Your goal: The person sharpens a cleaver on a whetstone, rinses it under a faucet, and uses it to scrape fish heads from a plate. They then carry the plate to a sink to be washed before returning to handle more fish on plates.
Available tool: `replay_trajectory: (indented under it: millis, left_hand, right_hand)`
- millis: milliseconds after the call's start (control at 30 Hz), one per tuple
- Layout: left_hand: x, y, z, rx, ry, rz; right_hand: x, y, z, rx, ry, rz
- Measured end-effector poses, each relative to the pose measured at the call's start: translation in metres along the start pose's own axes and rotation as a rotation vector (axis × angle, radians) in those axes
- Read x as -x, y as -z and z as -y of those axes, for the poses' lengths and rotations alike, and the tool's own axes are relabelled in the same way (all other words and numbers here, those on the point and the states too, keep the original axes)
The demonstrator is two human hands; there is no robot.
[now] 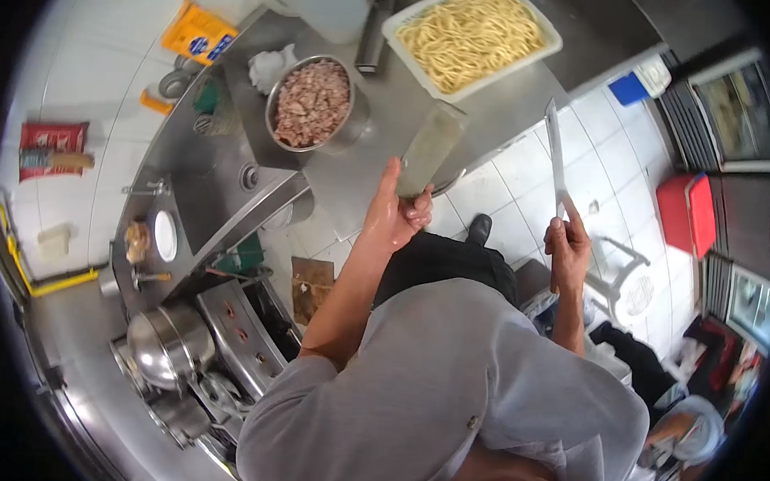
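My left hand [400, 211] is closed around the lower end of a flat, greyish-green rectangular block [433, 145], its far end close to the counter's edge. In my right hand [569, 247] is a long knife [556, 145], held by its handle with the blade pointing up and away over the tiled floor. The block and the blade are apart. Beyond the block, a white tray [537, 59] of thick yellow noodles [473, 36] rests on the steel counter [353, 184]. Left of it is a steel pot holding chopped pinkish meat [312, 102].
A sink [248, 176] is at the left, with a stove [242, 333] and steel pots [169, 343] below it. To the right are a white stool [633, 292], a red box [685, 214] and a blue-and-white container [641, 82]. A person [684, 429] is at the lower right.
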State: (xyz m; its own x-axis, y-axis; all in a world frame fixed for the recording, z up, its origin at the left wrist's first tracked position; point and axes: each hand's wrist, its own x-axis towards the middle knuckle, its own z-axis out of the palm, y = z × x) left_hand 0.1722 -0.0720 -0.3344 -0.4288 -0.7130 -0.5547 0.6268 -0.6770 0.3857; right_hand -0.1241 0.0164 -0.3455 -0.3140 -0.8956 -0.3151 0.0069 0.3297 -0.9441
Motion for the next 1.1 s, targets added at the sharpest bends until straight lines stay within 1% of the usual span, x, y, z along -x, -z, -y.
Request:
replay_trajectory:
  millis: [133, 200, 233, 300, 333, 400, 433, 500, 533, 600, 633, 700, 733, 767, 800, 833, 900, 933, 967, 1000, 1033, 1100]
  left_hand:
    - [-0.009, 0.002, 0.001, 0.006, 0.149, 0.016]
    - [-0.019, 0.017, -0.007, -0.279, 0.022, -0.091]
    - [-0.023, 0.023, -0.007, -0.299, 0.043, -0.078]
    - [-0.03, 0.034, -0.003, -0.719, -0.228, -0.298]
    - [-0.029, 0.04, -0.005, -0.728, -0.204, -0.276]
    - [-0.025, 0.052, -0.019, -1.138, -0.317, -0.247]
    - [-0.027, 0.063, -0.023, -1.145, -0.3, -0.23]
    - [-0.038, 0.077, -0.032, -1.259, -0.372, -0.147]
    - [-0.041, 0.083, -0.035, -1.264, -0.362, -0.132]
    - [-0.042, 0.085, -0.038, -1.48, -0.453, -0.085]
    - [-0.043, 0.086, -0.038, -1.482, -0.448, -0.073]
    - [-0.046, 0.091, -0.036, -1.404, -0.317, -0.077]
    - [-0.049, 0.095, -0.037, -1.405, -0.314, -0.076]
    - [-0.052, 0.097, -0.038, -1.244, -0.175, -0.027]
    - [-0.054, 0.102, -0.037, -1.085, -0.032, 0.016]
    - [-0.054, 0.107, -0.034, -1.091, -0.019, 0.008]
    - [-0.052, 0.103, -0.03, -0.954, 0.056, -0.057]
    - [-0.052, 0.103, -0.028, -0.951, 0.061, -0.064]
    - [-0.051, 0.102, -0.027, -0.995, 0.007, -0.097]
    - [-0.049, 0.101, -0.028, -1.038, -0.051, -0.134]
    - [-0.045, 0.1, -0.028, -1.035, -0.054, -0.145]
    - [-0.032, 0.095, -0.02, -1.187, -0.17, -0.126]
  right_hand:
    - [0.045, 0.006, -0.025, -0.047, -0.026, -0.135]
    - [0.066, -0.004, -0.037, -0.065, -0.038, -0.216]
    - [0.078, -0.009, -0.044, -0.064, -0.05, -0.271]
    - [0.102, -0.027, -0.06, -0.093, -0.068, -0.337]
    - [0.114, -0.036, -0.065, -0.109, -0.068, -0.364]
    - [0.137, -0.053, -0.078, -0.142, -0.084, -0.407]
    - [0.15, -0.061, -0.082, -0.142, -0.093, -0.429]
    - [0.17, -0.077, -0.087, -0.169, -0.152, -0.434]
    - [0.179, -0.083, -0.09, -0.171, -0.156, -0.45]
    - [0.197, -0.092, -0.097, -0.113, -0.168, -0.448]
    - [0.203, -0.095, -0.1, -0.084, -0.172, -0.444]
    - [0.211, -0.096, -0.112, -0.094, -0.205, -0.449]
    - [0.212, -0.095, -0.121, -0.017, -0.153, -0.431]
    - [0.211, -0.095, -0.123, 0.059, -0.101, -0.41]
    - [0.211, -0.092, -0.121, 0.156, -0.138, -0.414]
    - [0.208, -0.089, -0.118, 0.15, -0.151, -0.412]
    - [0.197, -0.085, -0.116, 0.339, -0.101, -0.347]
    - [0.191, -0.083, -0.118, 0.421, -0.025, -0.344]
    - [0.184, -0.081, -0.119, 0.423, -0.028, -0.335]
    - [0.175, -0.079, -0.118, 0.543, 0.051, -0.316]
    - [0.165, -0.078, -0.119, 0.661, 0.134, -0.297]
    - [0.15, -0.078, -0.121, 0.696, 0.142, -0.263]
